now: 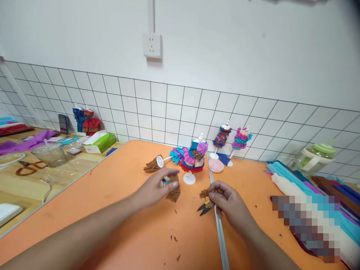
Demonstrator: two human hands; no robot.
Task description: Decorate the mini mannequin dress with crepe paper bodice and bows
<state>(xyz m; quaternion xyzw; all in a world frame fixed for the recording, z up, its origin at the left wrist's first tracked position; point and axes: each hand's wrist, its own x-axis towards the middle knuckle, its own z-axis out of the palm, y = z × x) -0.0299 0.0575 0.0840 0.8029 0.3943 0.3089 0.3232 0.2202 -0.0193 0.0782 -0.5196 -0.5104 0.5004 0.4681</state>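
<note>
My left hand (157, 187) reaches over the orange table with thumb and fingers apart, slightly blurred. Right behind it is a piece of brown crepe paper (173, 194), and a small blue and white item shows partly between the fingers. My right hand (226, 198) pinches a small gathered piece of brown crepe paper (204, 193). The same hand also keeps a pair of thread snips (205, 208) with dark blades and yellow handle, blades pointing left. Ahead stands a small dress form (194, 155) in ruffled paper; another dress form (177, 154) lies tipped beside it.
More brown paper (152, 165) lies behind my left hand. Two dressed forms (222, 137) and a pink dish (216, 165) stand near the wall. Crepe paper sheets (295, 183) and a green-lidded jug (317, 159) are at right. Orange-handled scissors (29, 168) and a glass cup (50, 154) lie left.
</note>
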